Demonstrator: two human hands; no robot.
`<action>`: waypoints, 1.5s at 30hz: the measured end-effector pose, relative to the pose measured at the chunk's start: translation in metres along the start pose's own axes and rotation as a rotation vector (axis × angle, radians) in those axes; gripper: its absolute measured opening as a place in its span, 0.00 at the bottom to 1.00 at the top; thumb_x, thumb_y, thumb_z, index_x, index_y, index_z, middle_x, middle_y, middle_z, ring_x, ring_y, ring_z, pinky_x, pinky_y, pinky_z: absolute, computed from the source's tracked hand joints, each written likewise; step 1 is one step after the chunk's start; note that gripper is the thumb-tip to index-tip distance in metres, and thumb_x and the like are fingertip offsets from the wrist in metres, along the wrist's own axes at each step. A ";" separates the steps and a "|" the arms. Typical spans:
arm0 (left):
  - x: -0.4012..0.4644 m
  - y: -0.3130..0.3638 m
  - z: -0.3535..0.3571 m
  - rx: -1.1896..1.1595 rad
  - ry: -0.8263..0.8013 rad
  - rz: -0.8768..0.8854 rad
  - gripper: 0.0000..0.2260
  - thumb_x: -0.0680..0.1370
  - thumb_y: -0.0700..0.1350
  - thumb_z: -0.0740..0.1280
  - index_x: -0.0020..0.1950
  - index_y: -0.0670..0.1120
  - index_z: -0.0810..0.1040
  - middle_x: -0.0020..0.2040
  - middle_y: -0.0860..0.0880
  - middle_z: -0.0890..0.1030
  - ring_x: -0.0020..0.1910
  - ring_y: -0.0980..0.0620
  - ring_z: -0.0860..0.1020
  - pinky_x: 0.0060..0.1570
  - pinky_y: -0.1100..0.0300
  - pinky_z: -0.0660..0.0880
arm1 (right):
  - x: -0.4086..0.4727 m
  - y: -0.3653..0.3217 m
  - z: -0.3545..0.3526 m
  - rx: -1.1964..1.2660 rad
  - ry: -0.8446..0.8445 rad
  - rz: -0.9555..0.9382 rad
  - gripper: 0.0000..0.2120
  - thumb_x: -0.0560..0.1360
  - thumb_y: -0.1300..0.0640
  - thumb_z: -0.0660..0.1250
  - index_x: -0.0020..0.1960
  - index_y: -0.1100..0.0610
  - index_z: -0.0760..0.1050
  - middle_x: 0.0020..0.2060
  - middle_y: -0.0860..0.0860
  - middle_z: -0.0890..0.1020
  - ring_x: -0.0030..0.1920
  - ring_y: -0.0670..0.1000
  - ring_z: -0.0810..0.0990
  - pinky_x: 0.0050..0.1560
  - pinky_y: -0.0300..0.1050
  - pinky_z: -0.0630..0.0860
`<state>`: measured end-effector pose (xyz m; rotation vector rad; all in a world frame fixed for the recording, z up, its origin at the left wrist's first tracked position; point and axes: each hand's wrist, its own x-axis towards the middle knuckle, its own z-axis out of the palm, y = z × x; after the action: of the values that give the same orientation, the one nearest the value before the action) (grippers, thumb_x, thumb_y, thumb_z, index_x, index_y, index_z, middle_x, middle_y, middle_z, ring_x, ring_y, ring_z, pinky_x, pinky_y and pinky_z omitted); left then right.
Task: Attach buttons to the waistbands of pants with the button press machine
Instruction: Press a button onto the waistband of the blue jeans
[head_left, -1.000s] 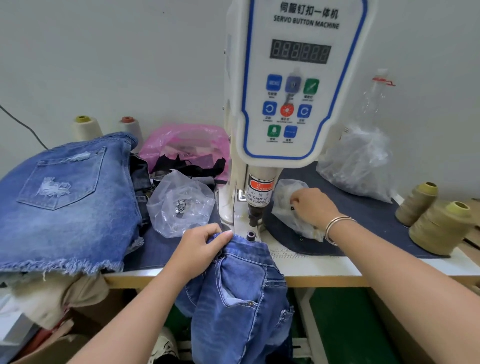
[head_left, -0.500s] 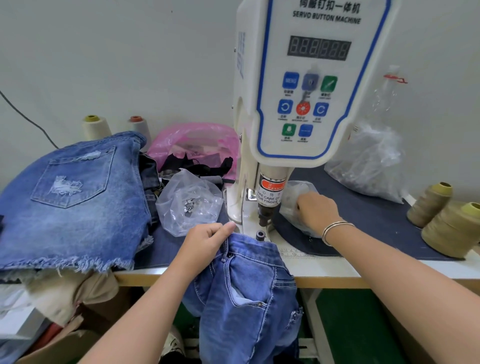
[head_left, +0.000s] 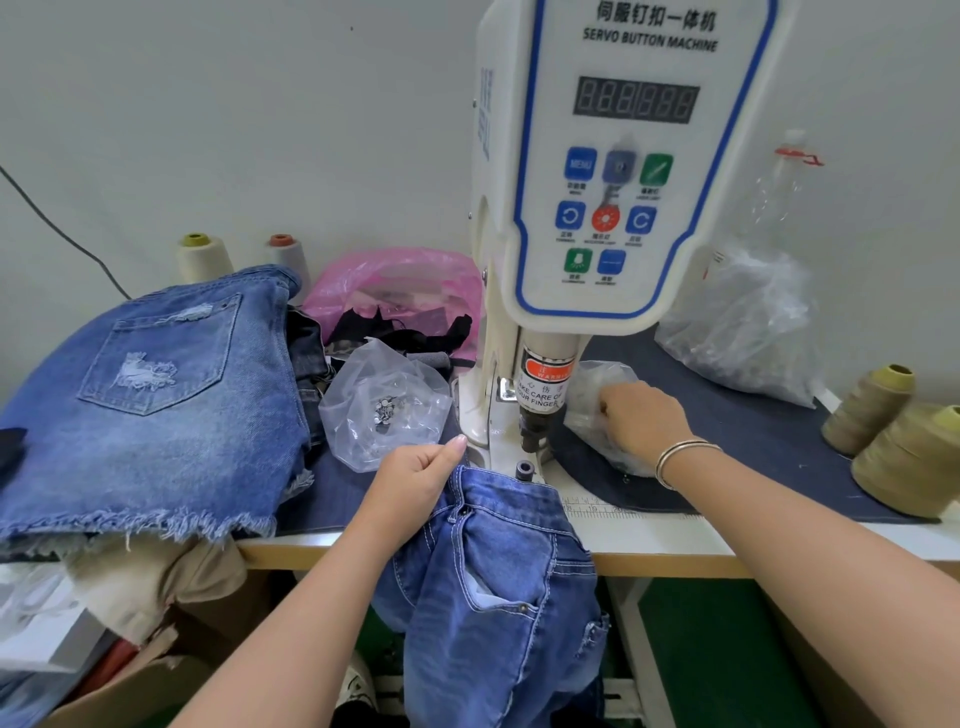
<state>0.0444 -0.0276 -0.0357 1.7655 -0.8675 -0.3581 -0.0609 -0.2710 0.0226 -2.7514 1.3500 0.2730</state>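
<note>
At worktop (head_left: 649, 540) edge, below machine (head_left: 613, 171) press head: jeans (head_left: 498, 587), soft, limp denim, legs hanging; best held at stiffer waistband. Left hand (head_left: 415, 480) pinches waistband. Right hand (head_left: 641, 421), fingers curled, digs in clear bag (head_left: 597, 400) beside; likely buttons.

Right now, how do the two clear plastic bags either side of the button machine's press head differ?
The clear plastic bag left of the press head lies open and untouched, with small metal buttons visible inside; the crumpled clear bag right of the press head has the right hand reaching into it, so its contents are hidden. The left bag sits beside the stacked denim shorts; the right one rests on dark fabric. Both are thin, transparent and wrinkled.
</note>
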 end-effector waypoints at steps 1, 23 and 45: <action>0.000 0.000 0.000 0.002 -0.002 0.001 0.26 0.80 0.54 0.61 0.25 0.50 0.56 0.23 0.55 0.57 0.25 0.55 0.56 0.27 0.63 0.57 | -0.003 0.004 0.001 0.065 0.088 -0.032 0.12 0.76 0.52 0.62 0.56 0.55 0.76 0.53 0.55 0.79 0.54 0.58 0.77 0.53 0.49 0.72; 0.000 -0.001 0.001 0.006 -0.018 0.002 0.26 0.80 0.54 0.62 0.25 0.51 0.57 0.23 0.56 0.57 0.24 0.56 0.56 0.28 0.62 0.57 | -0.113 -0.034 0.019 1.938 -0.688 0.028 0.05 0.72 0.63 0.67 0.47 0.61 0.73 0.23 0.49 0.72 0.18 0.42 0.66 0.17 0.32 0.61; 0.000 0.001 0.001 -0.014 -0.021 -0.005 0.26 0.80 0.53 0.62 0.25 0.50 0.58 0.24 0.55 0.58 0.26 0.55 0.58 0.30 0.60 0.58 | -0.154 -0.051 0.015 2.391 -0.765 0.180 0.06 0.70 0.67 0.64 0.47 0.64 0.75 0.25 0.52 0.75 0.19 0.46 0.71 0.18 0.33 0.67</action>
<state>0.0432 -0.0289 -0.0352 1.7547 -0.8733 -0.3853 -0.1145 -0.1177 0.0353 -0.3873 0.5439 -0.2214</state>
